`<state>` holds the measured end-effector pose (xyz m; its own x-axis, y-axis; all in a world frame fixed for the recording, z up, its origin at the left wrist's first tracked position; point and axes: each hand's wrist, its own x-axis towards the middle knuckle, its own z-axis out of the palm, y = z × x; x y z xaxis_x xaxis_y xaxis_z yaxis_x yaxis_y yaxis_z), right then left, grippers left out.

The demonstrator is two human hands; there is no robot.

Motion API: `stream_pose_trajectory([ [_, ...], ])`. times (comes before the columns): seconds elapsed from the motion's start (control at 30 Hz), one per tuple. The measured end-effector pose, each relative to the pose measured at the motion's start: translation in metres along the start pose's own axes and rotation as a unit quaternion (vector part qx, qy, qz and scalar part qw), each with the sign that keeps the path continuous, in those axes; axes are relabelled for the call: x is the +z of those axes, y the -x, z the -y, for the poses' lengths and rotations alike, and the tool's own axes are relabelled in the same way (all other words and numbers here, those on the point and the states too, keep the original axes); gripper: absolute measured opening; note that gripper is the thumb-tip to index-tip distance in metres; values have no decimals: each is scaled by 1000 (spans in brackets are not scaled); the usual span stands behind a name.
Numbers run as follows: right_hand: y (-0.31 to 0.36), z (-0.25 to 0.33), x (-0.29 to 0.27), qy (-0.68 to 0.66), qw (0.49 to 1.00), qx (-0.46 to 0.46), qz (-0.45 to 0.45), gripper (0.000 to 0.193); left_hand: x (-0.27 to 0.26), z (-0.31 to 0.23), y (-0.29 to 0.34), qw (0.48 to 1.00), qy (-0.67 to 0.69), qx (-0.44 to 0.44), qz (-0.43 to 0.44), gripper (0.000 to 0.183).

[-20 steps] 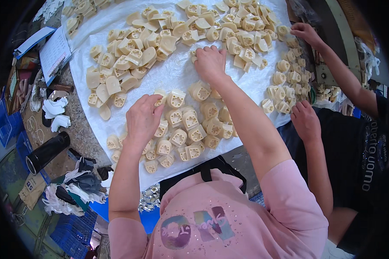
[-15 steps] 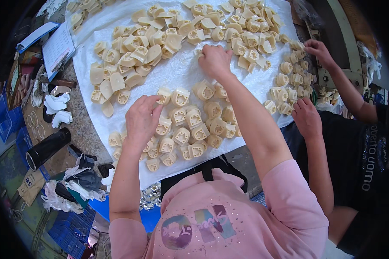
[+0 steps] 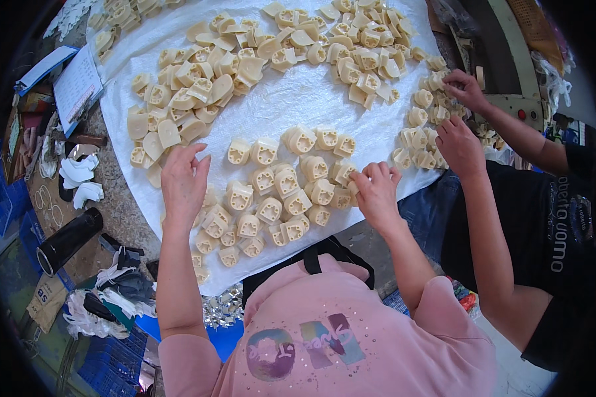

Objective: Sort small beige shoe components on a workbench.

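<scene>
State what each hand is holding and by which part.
The right hand pinches a cream plastic part by its edge. The left hand rests open on the parts, gripping nothing.

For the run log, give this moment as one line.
left hand: open over cream plastic parts | right hand: fingertips on parts | white sheet

Left hand [image 3: 184, 184] flat, fingers spread; right hand [image 3: 376, 194] curled.

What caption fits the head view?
Both hands, left and right, sort cream plastic parts on a white sheet.
</scene>
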<state>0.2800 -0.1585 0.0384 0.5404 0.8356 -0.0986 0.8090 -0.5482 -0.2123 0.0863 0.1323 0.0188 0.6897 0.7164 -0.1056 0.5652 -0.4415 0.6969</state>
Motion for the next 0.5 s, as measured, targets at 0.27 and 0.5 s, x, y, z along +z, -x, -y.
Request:
stream_pose_trajectory([
  [0.27,-57,21,-19,-118,990,-17,-77,26,17,-10,-37,962,-135,177,-160,30],
  [0.5,-193,67,18,-234,969,-1,-85,22,44,-33,-87,936,-276,158,-152,27],
])
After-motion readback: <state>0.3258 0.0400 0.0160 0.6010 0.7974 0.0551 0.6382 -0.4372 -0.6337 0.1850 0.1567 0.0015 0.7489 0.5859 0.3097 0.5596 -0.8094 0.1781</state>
